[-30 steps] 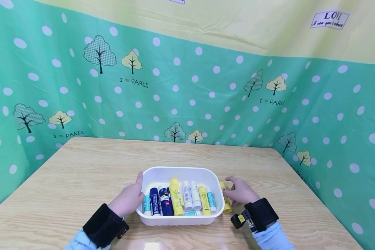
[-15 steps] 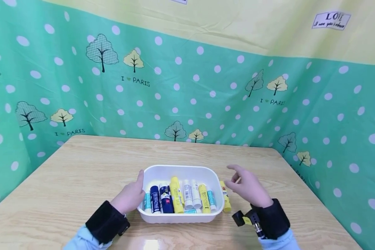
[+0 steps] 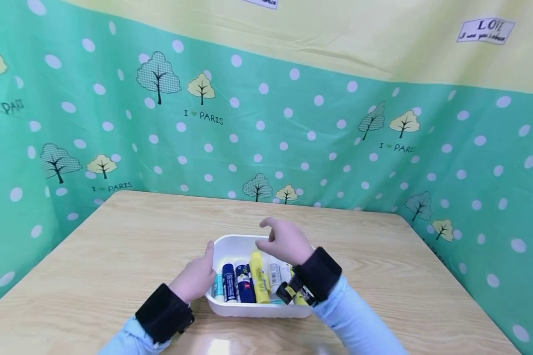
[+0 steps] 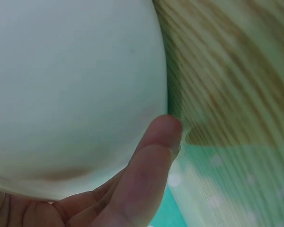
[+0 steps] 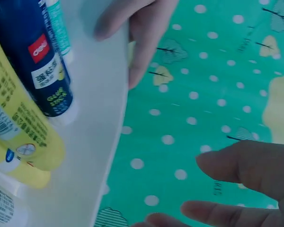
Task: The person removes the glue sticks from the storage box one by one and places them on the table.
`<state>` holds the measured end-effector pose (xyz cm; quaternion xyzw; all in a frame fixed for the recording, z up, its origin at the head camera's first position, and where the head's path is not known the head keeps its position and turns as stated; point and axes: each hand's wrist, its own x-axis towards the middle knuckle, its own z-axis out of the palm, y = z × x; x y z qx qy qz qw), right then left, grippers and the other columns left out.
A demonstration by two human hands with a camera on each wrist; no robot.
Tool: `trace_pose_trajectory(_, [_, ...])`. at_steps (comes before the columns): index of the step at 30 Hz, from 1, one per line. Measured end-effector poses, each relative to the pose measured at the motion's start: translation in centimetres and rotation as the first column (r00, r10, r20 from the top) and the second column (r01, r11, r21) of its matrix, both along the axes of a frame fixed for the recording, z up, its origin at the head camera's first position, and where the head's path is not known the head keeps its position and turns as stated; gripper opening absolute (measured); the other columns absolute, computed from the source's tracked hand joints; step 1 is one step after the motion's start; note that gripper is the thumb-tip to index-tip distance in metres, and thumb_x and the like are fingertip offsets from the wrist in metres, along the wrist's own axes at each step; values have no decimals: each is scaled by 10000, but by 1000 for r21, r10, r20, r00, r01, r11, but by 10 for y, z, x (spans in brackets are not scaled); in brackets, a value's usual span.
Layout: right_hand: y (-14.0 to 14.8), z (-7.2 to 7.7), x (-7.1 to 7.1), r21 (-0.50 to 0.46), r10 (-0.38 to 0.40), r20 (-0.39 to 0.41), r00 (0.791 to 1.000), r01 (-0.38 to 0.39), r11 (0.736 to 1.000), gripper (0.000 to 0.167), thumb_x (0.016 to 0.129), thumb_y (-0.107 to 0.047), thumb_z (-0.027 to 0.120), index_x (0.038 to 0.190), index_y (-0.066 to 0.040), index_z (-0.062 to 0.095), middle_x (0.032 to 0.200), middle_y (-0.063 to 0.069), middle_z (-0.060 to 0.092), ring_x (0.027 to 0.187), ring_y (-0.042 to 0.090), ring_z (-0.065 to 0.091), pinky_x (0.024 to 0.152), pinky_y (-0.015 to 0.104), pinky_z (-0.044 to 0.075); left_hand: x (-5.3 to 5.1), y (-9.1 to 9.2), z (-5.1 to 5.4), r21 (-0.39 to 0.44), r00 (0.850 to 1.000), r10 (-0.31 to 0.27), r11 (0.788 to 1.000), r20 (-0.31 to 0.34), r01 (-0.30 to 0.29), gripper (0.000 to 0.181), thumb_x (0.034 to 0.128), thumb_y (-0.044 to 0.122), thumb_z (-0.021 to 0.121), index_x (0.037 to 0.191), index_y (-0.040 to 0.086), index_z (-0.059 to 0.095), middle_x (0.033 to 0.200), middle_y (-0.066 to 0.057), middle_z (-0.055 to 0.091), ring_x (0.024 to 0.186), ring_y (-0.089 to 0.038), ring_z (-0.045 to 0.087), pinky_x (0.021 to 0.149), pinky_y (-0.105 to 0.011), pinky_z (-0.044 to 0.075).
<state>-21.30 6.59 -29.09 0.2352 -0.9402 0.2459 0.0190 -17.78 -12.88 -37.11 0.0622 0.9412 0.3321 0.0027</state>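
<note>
A white plastic bin [image 3: 248,309] holds several glue sticks. Among them are a navy glue stick [image 3: 245,283] with a red label, a large yellow glue stick [image 3: 259,278], a white glue stick [image 3: 275,273] and a turquoise one. My left hand [image 3: 194,278] grips the bin's left end; in the right wrist view its thumb lies inside the wall and a finger outside. Above the bin's right half hovers my right hand [image 3: 288,241], thumb and fingers apart, holding nothing. My right hand and forearm hide the bin's right end and the spot beside it.
The bin stands on a wooden table [image 3: 151,236]. Behind and around the table hangs a green and yellow curtain [image 3: 231,148] with dots and trees. Black bands sit on both wrists.
My right hand has let go of the yellow glue stick lying right of the bin, lifted, and moved left over the bin. My left hand stays at the bin's left end.
</note>
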Motion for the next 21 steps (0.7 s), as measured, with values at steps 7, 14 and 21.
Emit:
trace_pose_trajectory(7, [-17,-18,-9,205,-12,167,986,-23,979,439,726,-275,627,1110,-77,548,1023,94,593,648,177,585,569,279,454,-1,2,0,3,1000,1,1000,-14,-1,654,794,-14,411,1329,-116,50,962,-290,564,626,-177,567,540,-258,451])
trace_pose_trajectory(14, [-17,-24,-9,196,-67,353,933,-4,981,445,722,-244,643,1118,-80,528,967,84,569,545,244,590,443,277,450,-1,4,3,-49,999,-6,999,-46,4,648,782,-15,426,1317,-138,82,885,-259,583,619,-182,551,570,-292,455])
trace_pose_trajectory(21, [-23,-27,-12,215,-62,431,900,-36,976,388,715,-230,655,1049,-60,554,671,79,591,567,273,609,433,278,464,-1,3,0,-38,999,9,999,-34,-10,651,790,-9,426,1323,-126,70,810,-216,587,574,-160,531,523,-259,432])
